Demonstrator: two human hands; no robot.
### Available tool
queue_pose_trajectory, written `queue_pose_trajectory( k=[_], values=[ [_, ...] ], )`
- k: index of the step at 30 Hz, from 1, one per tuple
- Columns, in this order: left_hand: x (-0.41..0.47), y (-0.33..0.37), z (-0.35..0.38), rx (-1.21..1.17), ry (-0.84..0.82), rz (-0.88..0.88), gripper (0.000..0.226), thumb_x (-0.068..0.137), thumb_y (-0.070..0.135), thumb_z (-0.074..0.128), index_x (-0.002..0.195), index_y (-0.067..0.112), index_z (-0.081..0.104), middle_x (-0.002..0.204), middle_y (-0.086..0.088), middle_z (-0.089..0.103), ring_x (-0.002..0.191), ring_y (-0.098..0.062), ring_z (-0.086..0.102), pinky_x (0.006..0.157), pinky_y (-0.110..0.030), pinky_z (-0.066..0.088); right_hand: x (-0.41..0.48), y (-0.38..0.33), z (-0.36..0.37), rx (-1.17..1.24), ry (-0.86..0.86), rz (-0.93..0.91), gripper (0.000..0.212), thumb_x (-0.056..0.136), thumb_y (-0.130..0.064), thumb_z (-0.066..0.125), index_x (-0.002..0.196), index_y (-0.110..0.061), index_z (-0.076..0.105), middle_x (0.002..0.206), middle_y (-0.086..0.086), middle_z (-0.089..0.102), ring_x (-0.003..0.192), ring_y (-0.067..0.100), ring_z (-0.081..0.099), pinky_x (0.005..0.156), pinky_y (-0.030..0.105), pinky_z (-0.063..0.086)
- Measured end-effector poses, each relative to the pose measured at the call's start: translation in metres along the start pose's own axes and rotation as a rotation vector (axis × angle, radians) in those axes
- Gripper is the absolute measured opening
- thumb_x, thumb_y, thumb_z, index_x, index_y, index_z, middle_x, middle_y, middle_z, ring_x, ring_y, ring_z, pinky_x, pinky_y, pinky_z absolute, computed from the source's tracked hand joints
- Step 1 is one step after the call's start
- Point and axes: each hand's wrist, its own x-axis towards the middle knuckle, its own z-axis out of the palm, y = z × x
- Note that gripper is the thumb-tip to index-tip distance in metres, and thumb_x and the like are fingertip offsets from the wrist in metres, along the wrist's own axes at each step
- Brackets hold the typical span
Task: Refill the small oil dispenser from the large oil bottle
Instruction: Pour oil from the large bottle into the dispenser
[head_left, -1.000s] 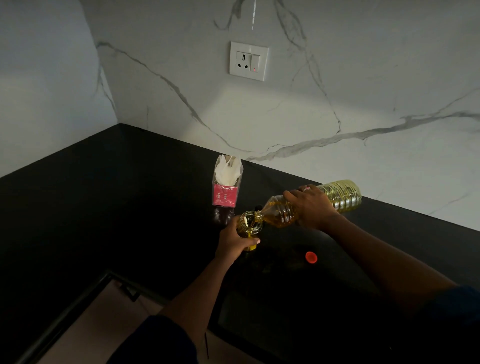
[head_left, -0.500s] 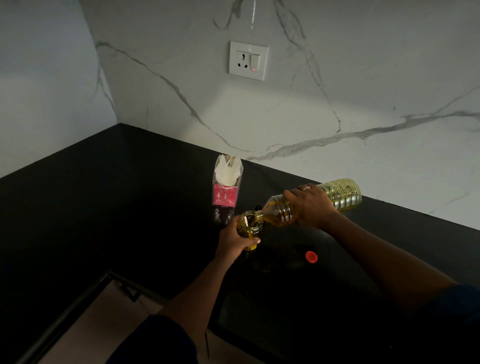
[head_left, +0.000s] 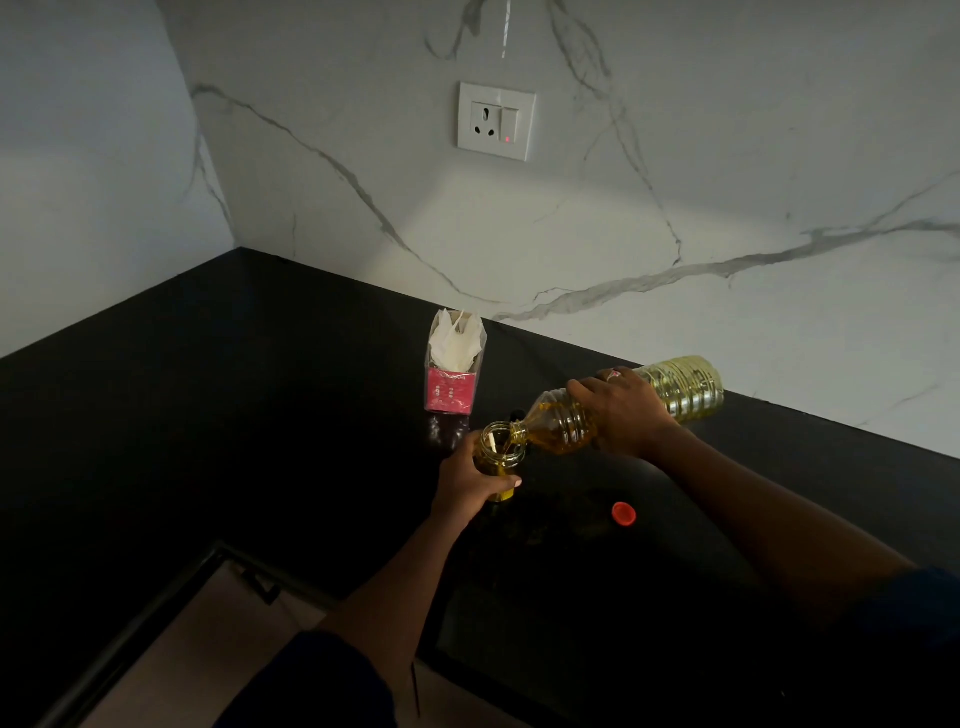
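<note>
A white marble-look wall (head_left: 675, 171) with grey veins fills the upper centre and right of the frame. At the upper left it meets a plainer pale wall (head_left: 78, 156) in a corner. A white socket plate (head_left: 496, 120), with a switch and a small red lit dot, sits on the veined wall at upper centre. Below it a warmer patch of light falls on the stone. The room is otherwise dim. A glossy black countertop (head_left: 208, 415) wraps round the corner and crosses the middle of the frame. At the lower left, past its edge, a thin dark rail (head_left: 156, 608) borders a pale beige surface (head_left: 192, 660).
</note>
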Motion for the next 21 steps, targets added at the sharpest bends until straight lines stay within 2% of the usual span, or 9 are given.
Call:
queue_pose_trajectory(
  k=[10, 21],
  values=[
    [-0.0021, 0.0007, -0.0003, 0.017, 0.011, 0.02, 0.075, 0.065, 0.015, 0.082, 0.129, 0.018, 0.045, 0.127, -0.002, 0.053, 0.119, -0.018, 0.049, 0.088, -0.023, 0.038, 0.0012, 0.001, 0.0045, -0.001, 0.011, 0.0, 0.072, 0.078, -0.045, 0.065, 0.137, -0.019, 0.032, 0.133, 0.006, 0.052, 0.123, 0.026, 0.047, 0.106, 0.04, 0.033],
    [-0.0029, 0.001, -0.0004, 0.012, 0.003, 0.013, 0.075, 0.065, 0.015, 0.082, 0.13, 0.018, 0.044, 0.128, -0.001, 0.053, 0.119, -0.017, 0.048, 0.089, -0.024, 0.037, 0.0011, 0.0013, 0.0034, -0.002, 0.009, -0.004, 0.073, 0.078, -0.045, 0.066, 0.137, -0.02, 0.032, 0.133, 0.005, 0.051, 0.123, 0.026, 0.047, 0.106, 0.04, 0.032]
  ],
)
